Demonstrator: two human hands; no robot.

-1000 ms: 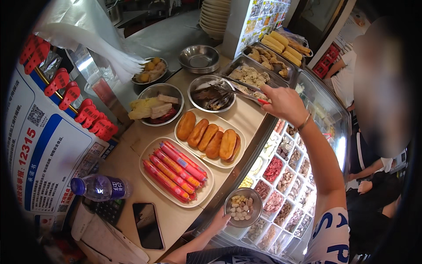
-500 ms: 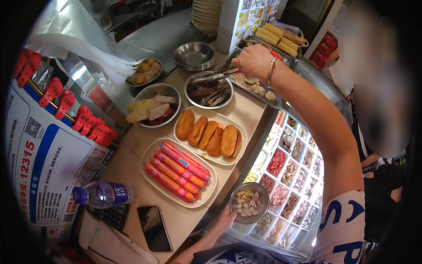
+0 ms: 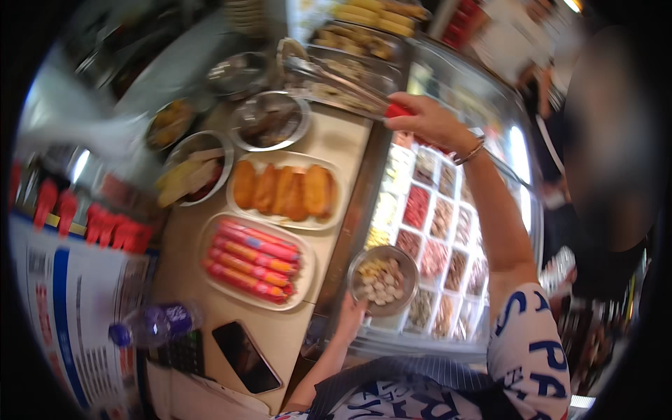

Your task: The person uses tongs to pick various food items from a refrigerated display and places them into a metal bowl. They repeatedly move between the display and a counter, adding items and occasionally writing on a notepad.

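My left hand [image 3: 352, 316] cups a small metal bowl [image 3: 383, 280] of pale morsels from below, over the glass case. My right hand [image 3: 428, 122] has its fingers closed around red-handled tongs [image 3: 334, 80], which reach over the trays of fried food [image 3: 353, 49].

Whole shot is motion-blurred, so the stuff in the small metal bowl [image 3: 383, 281] is just pale lumps, can't tell what. The left hand [image 3: 352, 316] is mostly tucked under that bowl, fingers hidden. The tongs [image 3: 336, 82] smear out, tips unreadable.
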